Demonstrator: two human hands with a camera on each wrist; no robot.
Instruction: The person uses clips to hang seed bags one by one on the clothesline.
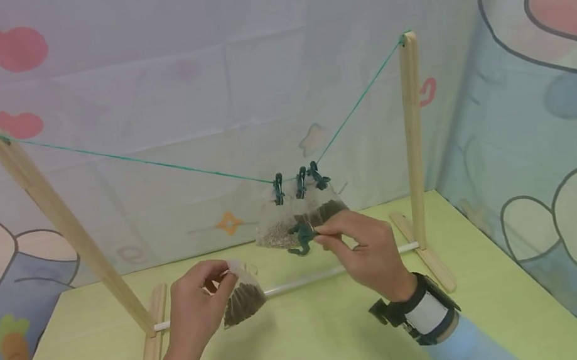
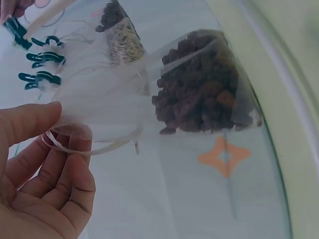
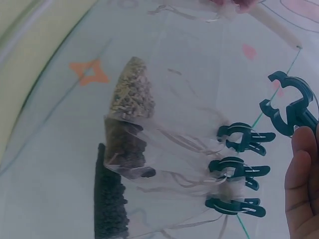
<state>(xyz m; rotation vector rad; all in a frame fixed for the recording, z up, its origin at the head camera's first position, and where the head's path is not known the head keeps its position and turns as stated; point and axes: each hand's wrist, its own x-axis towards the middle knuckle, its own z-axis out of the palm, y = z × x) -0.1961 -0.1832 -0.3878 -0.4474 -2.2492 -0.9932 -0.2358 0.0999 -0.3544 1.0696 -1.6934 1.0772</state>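
Observation:
My left hand pinches the gathered top of a sheer drawstring bag between thumb and fingers. Dark brown lumps fill the bag's bottom, and its thin ribbon loops by my fingers in the left wrist view. Between thumb and forefinger, my right hand squeezes a dark green spring clip, whose jaws are spread with nothing in them. Three similar clips sit close together on the green string. From them hang a bag of pale grains and two bags of dark pieces.
The string sags between a left wooden post and a right wooden post. A white rod joins their feet low over the yellow-green table. A printed curtain hangs close behind.

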